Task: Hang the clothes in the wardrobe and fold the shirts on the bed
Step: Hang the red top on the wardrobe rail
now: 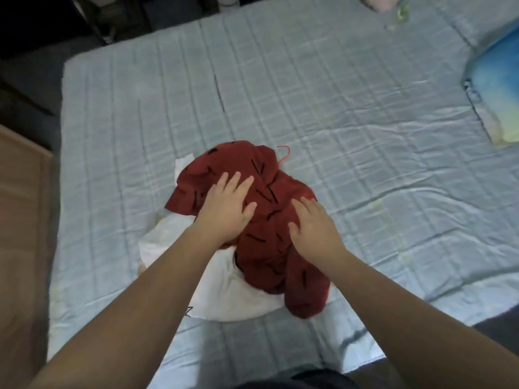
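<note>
- Your left hand [227, 206] lies flat on the red shirt [269, 248], fingers straight and spread. It's pressing on the cloth and isn't gripping anything.
- Same deal with your right hand [314, 231]: palm down on the shirt's right side, fingers stretched out and close together, nothing pinched or held.
- The red shirt, which has short black dashes printed on it, sits crumpled in a heap on the near half of the bed [337, 108], slightly left of the middle.
- It's piled on top of a white garment [224, 290], which sticks out under it on the left and toward you.
- A thin red hanger hook [284, 153] pokes out at the far edge of the heap. The rest of the hanger is buried under the cloth, so you can't see how it lies.
- The bed has a pale blue checked sheet, wrinkled around the pile.
- A blue pillow [497, 88] sits at the right edge, well apart from the clothes.
- There's something pinkish and green [393, 7] at the far corner, too blurry to tell what.
- A wooden panel [22, 220] stands just beside the bed on your left.
</note>
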A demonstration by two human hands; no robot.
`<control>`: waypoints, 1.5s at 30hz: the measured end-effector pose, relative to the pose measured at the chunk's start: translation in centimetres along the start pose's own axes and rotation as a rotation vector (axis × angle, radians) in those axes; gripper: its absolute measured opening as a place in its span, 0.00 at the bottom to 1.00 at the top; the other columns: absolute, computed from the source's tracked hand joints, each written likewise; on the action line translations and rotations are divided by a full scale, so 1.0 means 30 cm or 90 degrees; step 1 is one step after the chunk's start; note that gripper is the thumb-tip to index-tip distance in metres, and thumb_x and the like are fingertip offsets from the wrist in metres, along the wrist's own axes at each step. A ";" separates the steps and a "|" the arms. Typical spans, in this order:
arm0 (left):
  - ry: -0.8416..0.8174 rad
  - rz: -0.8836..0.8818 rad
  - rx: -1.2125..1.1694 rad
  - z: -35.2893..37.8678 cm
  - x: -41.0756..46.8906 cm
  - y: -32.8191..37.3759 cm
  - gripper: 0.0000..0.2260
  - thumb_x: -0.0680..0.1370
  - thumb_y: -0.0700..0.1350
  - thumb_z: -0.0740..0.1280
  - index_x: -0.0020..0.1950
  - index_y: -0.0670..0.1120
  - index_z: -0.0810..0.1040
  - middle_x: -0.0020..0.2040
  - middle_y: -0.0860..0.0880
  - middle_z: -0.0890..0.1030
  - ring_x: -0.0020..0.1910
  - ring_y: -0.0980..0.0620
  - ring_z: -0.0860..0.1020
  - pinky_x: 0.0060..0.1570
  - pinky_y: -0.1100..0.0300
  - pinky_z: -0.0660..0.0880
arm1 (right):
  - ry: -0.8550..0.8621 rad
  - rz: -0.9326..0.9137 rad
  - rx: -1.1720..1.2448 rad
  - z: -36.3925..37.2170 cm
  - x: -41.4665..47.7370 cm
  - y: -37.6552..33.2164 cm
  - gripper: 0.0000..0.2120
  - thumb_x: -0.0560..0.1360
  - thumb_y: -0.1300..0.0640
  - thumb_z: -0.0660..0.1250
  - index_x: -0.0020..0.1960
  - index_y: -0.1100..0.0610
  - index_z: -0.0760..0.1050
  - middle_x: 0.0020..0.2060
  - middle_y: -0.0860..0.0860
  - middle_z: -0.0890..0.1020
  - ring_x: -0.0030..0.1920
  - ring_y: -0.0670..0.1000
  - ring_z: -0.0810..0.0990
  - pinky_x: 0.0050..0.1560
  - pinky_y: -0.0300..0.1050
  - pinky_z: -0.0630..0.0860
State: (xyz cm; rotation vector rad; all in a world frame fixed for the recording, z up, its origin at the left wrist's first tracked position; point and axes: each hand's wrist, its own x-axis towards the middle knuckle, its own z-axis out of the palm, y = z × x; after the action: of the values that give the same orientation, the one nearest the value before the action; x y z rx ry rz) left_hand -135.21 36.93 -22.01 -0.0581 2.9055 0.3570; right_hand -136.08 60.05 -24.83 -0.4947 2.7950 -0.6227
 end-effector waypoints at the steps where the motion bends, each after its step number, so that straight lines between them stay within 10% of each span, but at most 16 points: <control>1: -0.008 -0.006 -0.011 0.015 0.071 -0.001 0.28 0.81 0.55 0.59 0.81 0.51 0.58 0.81 0.43 0.58 0.79 0.39 0.53 0.76 0.41 0.56 | -0.014 0.006 0.008 0.012 0.062 0.033 0.28 0.77 0.53 0.64 0.75 0.58 0.67 0.73 0.59 0.70 0.74 0.61 0.65 0.73 0.57 0.63; 16: -0.146 0.089 0.082 0.458 0.934 -0.193 0.28 0.79 0.47 0.65 0.79 0.46 0.62 0.79 0.43 0.61 0.80 0.42 0.53 0.78 0.47 0.51 | -0.064 0.162 0.167 0.498 0.820 0.322 0.26 0.77 0.55 0.66 0.72 0.62 0.67 0.67 0.60 0.74 0.68 0.61 0.70 0.70 0.55 0.66; 23: -0.246 0.112 0.201 0.556 1.179 -0.228 0.26 0.78 0.46 0.66 0.76 0.48 0.66 0.76 0.47 0.67 0.77 0.44 0.61 0.76 0.47 0.56 | -0.154 0.169 0.001 0.620 0.945 0.377 0.23 0.76 0.46 0.67 0.66 0.57 0.70 0.61 0.57 0.74 0.60 0.61 0.73 0.59 0.56 0.71; 33: -0.257 0.033 0.198 0.562 1.071 -0.304 0.22 0.78 0.48 0.66 0.72 0.54 0.67 0.66 0.47 0.73 0.66 0.43 0.71 0.65 0.39 0.64 | -0.198 0.199 0.009 0.591 0.906 0.337 0.12 0.77 0.51 0.63 0.60 0.51 0.70 0.56 0.54 0.78 0.59 0.61 0.77 0.59 0.57 0.68; 45: 0.047 0.087 -0.015 0.043 0.630 -0.224 0.09 0.79 0.49 0.66 0.58 0.49 0.80 0.51 0.45 0.83 0.53 0.40 0.80 0.51 0.48 0.74 | 0.139 0.107 0.124 0.117 0.574 0.201 0.12 0.72 0.53 0.72 0.56 0.51 0.81 0.55 0.51 0.80 0.58 0.58 0.75 0.56 0.58 0.73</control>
State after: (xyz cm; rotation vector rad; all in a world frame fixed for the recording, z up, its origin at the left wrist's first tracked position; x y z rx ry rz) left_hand -152.97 30.48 -28.89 0.1281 2.9861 0.4203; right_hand -152.46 57.49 -33.24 -0.1587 2.8935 -0.9482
